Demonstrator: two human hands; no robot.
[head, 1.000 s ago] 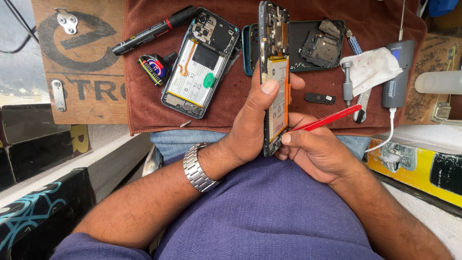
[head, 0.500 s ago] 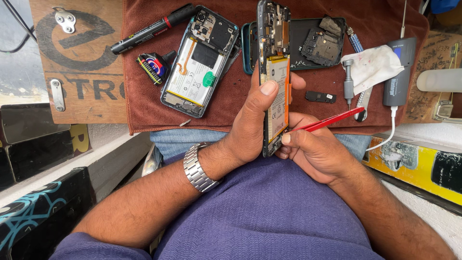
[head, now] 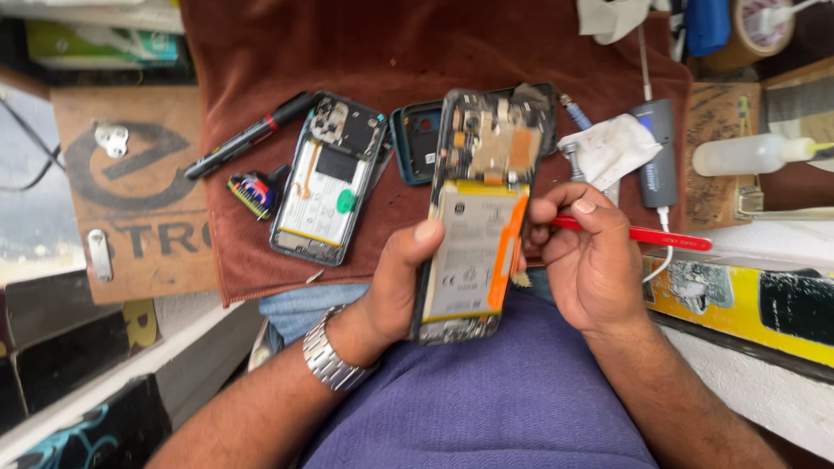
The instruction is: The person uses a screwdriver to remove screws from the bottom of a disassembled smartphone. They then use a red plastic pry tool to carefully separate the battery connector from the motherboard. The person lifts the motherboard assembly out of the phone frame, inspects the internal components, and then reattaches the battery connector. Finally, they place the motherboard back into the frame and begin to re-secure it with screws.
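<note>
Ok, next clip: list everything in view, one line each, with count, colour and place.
opened phone: 1, black frame, white and orange battery showing, held upright in the left hand
second opened phone: 1, black, lying on the cloth
back cover: 1, teal, on the cloth behind the held phone
red tool: 1, red, thin, in the right hand
marker pen: 1, black, upper left of the cloth
cloth: 1, brown, covering the bench
squeeze bottle: 1, white, far right
wristwatch: 1, silver, left wrist
left hand: grips the phone's edge
right hand: pinches the tool
</note>
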